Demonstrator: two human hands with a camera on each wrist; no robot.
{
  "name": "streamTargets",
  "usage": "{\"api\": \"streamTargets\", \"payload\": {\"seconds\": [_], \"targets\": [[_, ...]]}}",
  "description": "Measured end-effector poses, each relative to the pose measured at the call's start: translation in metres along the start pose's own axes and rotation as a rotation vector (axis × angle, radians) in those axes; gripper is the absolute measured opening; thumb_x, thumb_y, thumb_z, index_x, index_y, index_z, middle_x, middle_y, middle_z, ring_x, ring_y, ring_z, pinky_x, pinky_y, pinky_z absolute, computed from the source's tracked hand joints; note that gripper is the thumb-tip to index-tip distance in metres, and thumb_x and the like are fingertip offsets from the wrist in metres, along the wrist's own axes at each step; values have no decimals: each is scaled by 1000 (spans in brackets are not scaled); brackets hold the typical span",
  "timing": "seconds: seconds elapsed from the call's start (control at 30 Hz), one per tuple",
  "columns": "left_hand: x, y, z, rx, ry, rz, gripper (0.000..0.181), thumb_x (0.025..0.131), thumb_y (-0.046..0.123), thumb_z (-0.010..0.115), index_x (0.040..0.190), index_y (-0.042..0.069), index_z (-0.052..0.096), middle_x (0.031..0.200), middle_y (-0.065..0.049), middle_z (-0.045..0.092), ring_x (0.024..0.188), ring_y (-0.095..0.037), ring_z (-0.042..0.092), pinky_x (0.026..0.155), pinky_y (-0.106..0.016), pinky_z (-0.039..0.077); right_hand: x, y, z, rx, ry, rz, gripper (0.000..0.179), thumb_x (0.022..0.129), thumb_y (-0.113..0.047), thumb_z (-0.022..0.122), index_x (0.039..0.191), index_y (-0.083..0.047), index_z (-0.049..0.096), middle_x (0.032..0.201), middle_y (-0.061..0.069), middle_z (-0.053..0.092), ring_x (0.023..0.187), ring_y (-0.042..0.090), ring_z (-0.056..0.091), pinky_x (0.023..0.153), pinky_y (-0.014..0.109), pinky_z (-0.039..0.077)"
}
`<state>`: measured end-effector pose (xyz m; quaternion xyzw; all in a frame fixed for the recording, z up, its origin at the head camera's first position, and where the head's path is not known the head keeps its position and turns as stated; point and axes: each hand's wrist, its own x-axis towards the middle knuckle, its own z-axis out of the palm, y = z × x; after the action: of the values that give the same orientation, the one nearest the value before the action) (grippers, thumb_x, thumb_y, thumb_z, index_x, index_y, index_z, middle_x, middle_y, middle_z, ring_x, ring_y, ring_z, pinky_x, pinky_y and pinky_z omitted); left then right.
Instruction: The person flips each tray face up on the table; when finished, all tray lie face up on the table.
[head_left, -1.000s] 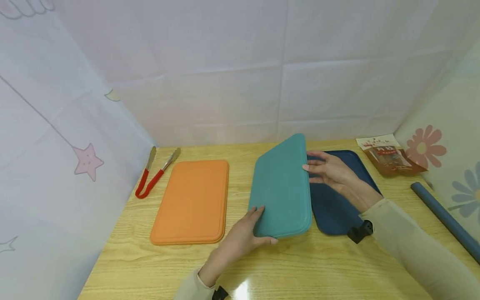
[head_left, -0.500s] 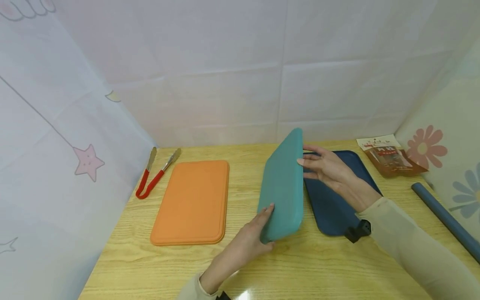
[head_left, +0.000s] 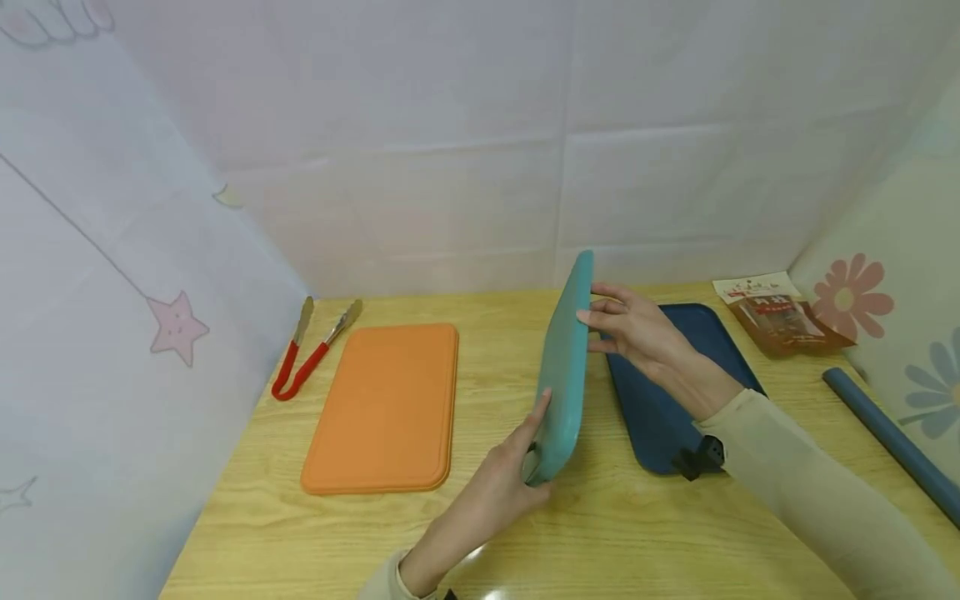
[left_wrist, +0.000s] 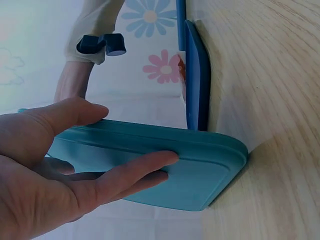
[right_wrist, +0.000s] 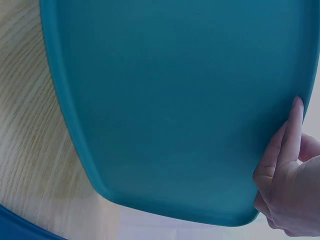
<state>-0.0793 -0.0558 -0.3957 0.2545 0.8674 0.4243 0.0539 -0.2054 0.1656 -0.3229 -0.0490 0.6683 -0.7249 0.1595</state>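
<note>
A teal rectangular tray [head_left: 564, 367] is tipped up almost on edge, mid-table. My left hand [head_left: 495, 487] grips its near end, thumb on one side and fingers on the ridged outer face, as the left wrist view shows. There, the tray's lower edge is right at the wood. With thumb and fingers, my right hand [head_left: 637, 333] pinches the raised edge toward the far end. In the right wrist view, the tray's smooth inner face [right_wrist: 175, 110] and low rim fill most of the picture. A dark blue tray [head_left: 663, 417] lies flat behind my right wrist, partly hidden by it.
An orange tray [head_left: 382, 408] lies flat on the left. Red-handled tongs [head_left: 306, 358] lie spread beside it. At the back right is a brown and white packet [head_left: 783, 321], with a dark blue rod [head_left: 892, 442] along the right side. Patterned cloth walls [head_left: 450, 167] enclose the table.
The teal tray has turned steeper, from tilted to nearly upright, its raised edge swinging left. My right hand has moved left with it, while my left hand has kept its hold.
</note>
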Motion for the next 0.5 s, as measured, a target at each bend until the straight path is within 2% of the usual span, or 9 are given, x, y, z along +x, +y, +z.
{"api": "streamTargets", "payload": {"seconds": [0.2,0.43,0.5], "targets": [[1,9,-3,-68,46,19,111,80,-4,72,156,33,0,151,-19,34,118,-34,56,86,-30,53,3,-3,7,-14,-7,-16,71,97,-12,59,153,-6,16,126,14,43,100,17,59,81,35,55],[-3,20,-6,-234,82,5,106,82,-7,67,155,37,4,153,-13,32,120,-41,53,63,-18,53,5,-2,15,-25,-4,-12,66,98,-10,57,152,-4,19,120,12,45,101,20,58,82,38,55],[-3,23,-7,-261,93,13,106,83,-8,66,155,38,5,154,-9,30,123,-40,51,65,-18,54,5,-1,18,-23,-1,-11,65,98,-9,57,151,-5,21,117,11,46,100,19,57,81,38,55]]}}
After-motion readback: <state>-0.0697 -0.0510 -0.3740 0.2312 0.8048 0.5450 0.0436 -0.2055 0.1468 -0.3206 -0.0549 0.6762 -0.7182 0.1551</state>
